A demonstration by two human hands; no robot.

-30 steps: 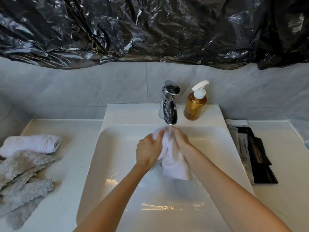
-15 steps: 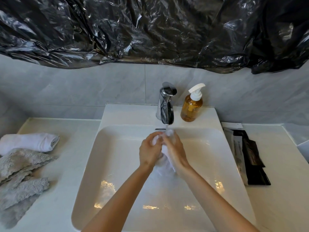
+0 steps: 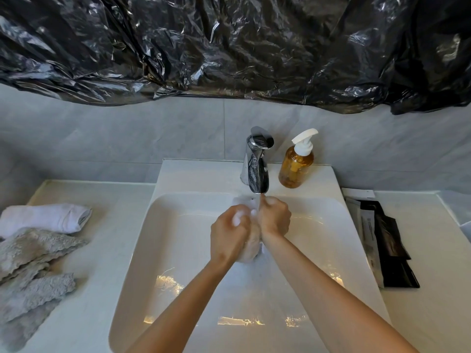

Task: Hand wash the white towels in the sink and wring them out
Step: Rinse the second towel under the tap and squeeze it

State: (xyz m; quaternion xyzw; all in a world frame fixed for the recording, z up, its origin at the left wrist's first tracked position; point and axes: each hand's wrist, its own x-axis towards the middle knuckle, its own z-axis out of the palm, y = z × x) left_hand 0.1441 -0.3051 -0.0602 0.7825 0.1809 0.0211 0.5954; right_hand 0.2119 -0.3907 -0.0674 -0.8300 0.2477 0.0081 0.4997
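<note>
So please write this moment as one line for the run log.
stage: washing | left hand: grips white towel | right hand: grips it | place: sink, under faucet | water: running

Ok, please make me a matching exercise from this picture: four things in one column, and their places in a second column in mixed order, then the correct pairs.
Things:
1. soap bottle
2. rolled white towel
3. black packets
4. wet white towel

Places:
A. on the counter to the left of the sink
B. between the left hand and right hand, under the tap
C. on the counter to the right of the sink
D. beside the tap, on the sink ledge

Pairs: 1-D, 2-A, 3-C, 4-B
</note>
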